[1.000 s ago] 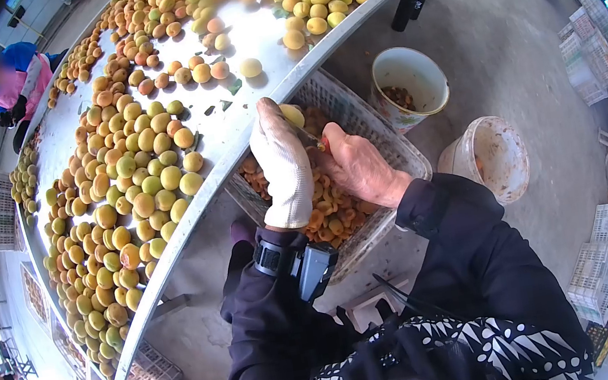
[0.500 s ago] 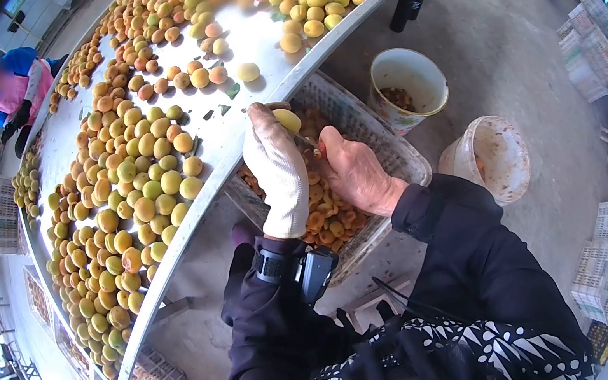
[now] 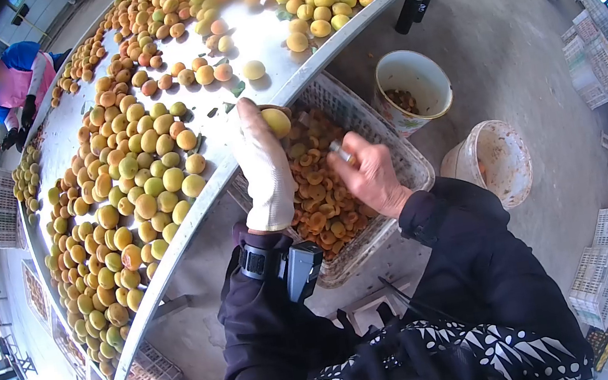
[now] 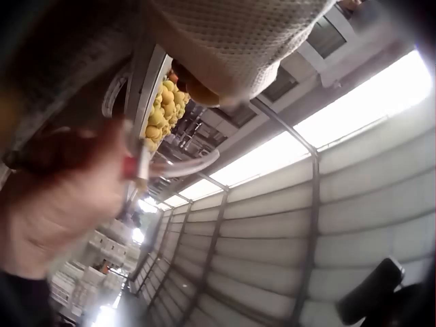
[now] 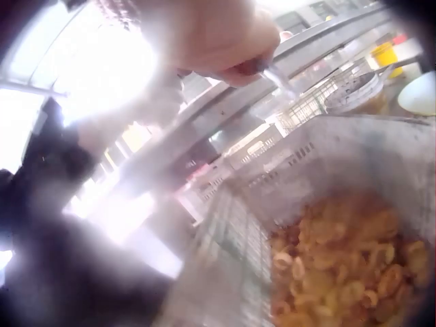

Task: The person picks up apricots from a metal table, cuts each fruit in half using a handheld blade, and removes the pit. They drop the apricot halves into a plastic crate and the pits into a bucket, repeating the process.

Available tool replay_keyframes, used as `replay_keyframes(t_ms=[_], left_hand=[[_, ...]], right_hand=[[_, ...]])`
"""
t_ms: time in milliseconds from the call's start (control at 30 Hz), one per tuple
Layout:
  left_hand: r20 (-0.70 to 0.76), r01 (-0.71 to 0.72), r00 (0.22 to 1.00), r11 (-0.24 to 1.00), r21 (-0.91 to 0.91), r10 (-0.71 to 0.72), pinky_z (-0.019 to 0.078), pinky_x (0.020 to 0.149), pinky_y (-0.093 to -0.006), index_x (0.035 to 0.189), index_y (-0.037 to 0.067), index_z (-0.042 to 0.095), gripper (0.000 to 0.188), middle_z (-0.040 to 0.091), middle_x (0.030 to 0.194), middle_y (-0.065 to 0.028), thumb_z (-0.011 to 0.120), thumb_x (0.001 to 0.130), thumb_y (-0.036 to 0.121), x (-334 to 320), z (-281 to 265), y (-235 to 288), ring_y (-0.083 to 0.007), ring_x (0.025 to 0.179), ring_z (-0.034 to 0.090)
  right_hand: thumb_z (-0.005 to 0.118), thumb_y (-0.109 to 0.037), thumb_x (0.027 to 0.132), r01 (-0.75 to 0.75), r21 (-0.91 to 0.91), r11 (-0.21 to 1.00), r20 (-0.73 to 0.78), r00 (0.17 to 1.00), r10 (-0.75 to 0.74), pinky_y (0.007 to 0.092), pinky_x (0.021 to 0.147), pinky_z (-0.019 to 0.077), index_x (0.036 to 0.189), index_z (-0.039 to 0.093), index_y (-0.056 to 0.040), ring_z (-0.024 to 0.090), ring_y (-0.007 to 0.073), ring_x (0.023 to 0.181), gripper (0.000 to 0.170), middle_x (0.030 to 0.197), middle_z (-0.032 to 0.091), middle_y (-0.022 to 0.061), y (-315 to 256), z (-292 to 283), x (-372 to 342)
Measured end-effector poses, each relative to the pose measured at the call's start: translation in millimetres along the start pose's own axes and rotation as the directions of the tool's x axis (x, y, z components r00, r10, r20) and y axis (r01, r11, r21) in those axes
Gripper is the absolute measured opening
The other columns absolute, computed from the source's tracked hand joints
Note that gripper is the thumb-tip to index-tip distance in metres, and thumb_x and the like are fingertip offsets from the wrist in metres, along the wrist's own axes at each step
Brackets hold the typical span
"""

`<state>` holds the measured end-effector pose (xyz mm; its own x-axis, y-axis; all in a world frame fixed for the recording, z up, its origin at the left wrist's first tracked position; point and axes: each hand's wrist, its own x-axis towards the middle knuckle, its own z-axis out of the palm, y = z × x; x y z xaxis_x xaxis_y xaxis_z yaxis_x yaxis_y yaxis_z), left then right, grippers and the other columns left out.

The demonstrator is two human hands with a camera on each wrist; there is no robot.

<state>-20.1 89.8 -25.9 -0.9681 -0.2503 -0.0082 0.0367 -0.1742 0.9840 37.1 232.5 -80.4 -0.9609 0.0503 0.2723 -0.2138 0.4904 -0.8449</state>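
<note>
My left hand, in a white knit glove, holds a yellow apricot by the table's edge. In my bare right hand is a small knife, gripped over the crate. The left wrist view shows its curved blade and a bit of red at the handle; motion blurs the blade in the right wrist view. Below both hands stands a grey plastic crate, with many cut apricot pieces inside. The glove hides part of the held apricot.
A metal table piled with whole apricots slopes along the left. Two buckets, one holding dark scraps and another, stand right of the crate. Another person is at the far left. Stacked crates line the right.
My right hand with the knife has drawn away from the apricot, to the right and down over the crate. The left hand has shifted slightly left, still holding the apricot.
</note>
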Motion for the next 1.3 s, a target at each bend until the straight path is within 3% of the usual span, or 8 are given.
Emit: replay_keyframes(t_ms=[100,167,367,667,833,1033,1233,1300], left_hand=[[0.121,-0.226,0.972,0.950,0.214,0.204,0.0459,0.054,-0.0348,0.093,0.003,0.061,0.040,0.064,0.071,-0.0087,0.039,0.105,0.034,-1.6,0.0,-10.4,-0.0197,0.058,0.057],[0.322,-0.554,0.832,0.708,0.438,0.452,0.0492,0.057,-0.0383,0.097,0.007,0.061,0.035,0.065,0.070,-0.0132,0.041,0.104,0.034,-14.7,4.4,-11.5,-0.0294,0.060,0.063],[0.297,-0.542,0.837,0.626,0.560,0.460,0.0508,0.060,-0.0427,0.098,0.008,0.061,0.028,0.065,0.072,-0.0170,0.044,0.103,0.030,-19.0,12.8,-21.8,-0.0360,0.065,0.065],[0.081,-0.175,0.983,0.977,0.123,0.166,0.0466,0.068,-0.0316,0.097,-0.001,0.063,0.036,0.066,0.079,-0.0133,0.043,0.104,0.029,-22.5,24.1,-33.6,-0.0159,0.071,0.058],[0.011,0.009,1.000,0.999,0.035,-0.009,0.0447,0.068,-0.0306,0.090,-0.003,0.063,0.043,0.064,0.078,-0.0086,0.041,0.104,0.031,-21.0,26.0,-43.0,-0.0137,0.072,0.054],[0.071,0.238,0.970,0.970,-0.058,-0.234,0.0429,0.064,-0.0305,0.088,-0.001,0.063,0.044,0.062,0.075,-0.0067,0.041,0.104,0.033,-22.3,20.4,-51.8,-0.0128,0.068,0.051],[0.170,0.143,0.978,0.983,-0.112,-0.123,0.0415,0.060,-0.0308,0.091,0.002,0.059,0.038,0.059,0.077,-0.0052,0.042,0.103,0.034,-23.3,13.1,-81.2,-0.0109,0.067,0.047],[0.245,0.434,0.887,0.888,-0.151,-0.391,0.0470,0.064,-0.0285,0.102,0.011,0.064,0.035,0.063,0.090,-0.0010,0.049,0.100,0.043,-23.8,9.7,-78.4,-0.0118,0.078,0.057]], right_hand=[[0.066,-0.031,0.092,-0.175,0.358,0.917,-0.036,0.979,0.201,0.0321,0.051,0.0397,0.079,0.052,-0.0051,0.052,0.0174,0.053,0.032,0.060,0.049,0.0057,-18.7,-11.6,26.9],[0.059,-0.041,0.097,-0.366,0.612,0.701,0.118,0.919,0.377,0.0264,0.054,0.0349,0.081,0.056,-0.0045,0.041,0.0073,0.061,0.040,0.066,0.047,-0.0050,-48.3,-15.6,39.1],[0.056,-0.042,0.098,-0.147,0.353,0.924,-0.119,0.973,0.200,0.0394,0.062,0.0481,0.082,0.059,0.0006,0.063,0.0331,0.068,0.045,0.071,0.062,0.0229,-28.4,17.4,48.9],[0.066,-0.030,0.091,0.100,0.077,0.992,-0.308,0.949,-0.071,0.0390,0.049,0.0453,0.071,0.052,-0.0035,0.058,0.0293,0.052,0.036,0.058,0.057,0.0138,-15.5,24.7,49.5],[0.069,-0.025,0.090,0.240,-0.053,0.969,-0.269,0.931,-0.245,0.0345,0.048,0.0438,0.070,0.050,-0.0038,0.054,0.0209,0.049,0.034,0.058,0.055,0.0115,-5.1,21.8,49.7],[0.066,-0.037,0.089,0.294,-0.234,0.927,-0.176,0.925,-0.338,0.0398,0.046,0.0482,0.071,0.052,-0.0091,0.062,0.0311,0.052,0.036,0.056,0.058,0.0107,4.1,19.7,50.0],[0.067,-0.038,0.088,0.357,-0.281,0.891,-0.107,0.911,-0.399,0.0377,0.045,0.0471,0.069,0.051,-0.0097,0.062,0.0295,0.050,0.038,0.054,0.056,0.0095,10.8,14.1,46.3],[0.068,-0.038,0.088,0.374,-0.272,0.887,-0.103,0.905,-0.414,0.0369,0.044,0.0467,0.069,0.051,-0.0100,0.061,0.0288,0.049,0.038,0.053,0.056,0.0091,12.5,12.9,46.0]])
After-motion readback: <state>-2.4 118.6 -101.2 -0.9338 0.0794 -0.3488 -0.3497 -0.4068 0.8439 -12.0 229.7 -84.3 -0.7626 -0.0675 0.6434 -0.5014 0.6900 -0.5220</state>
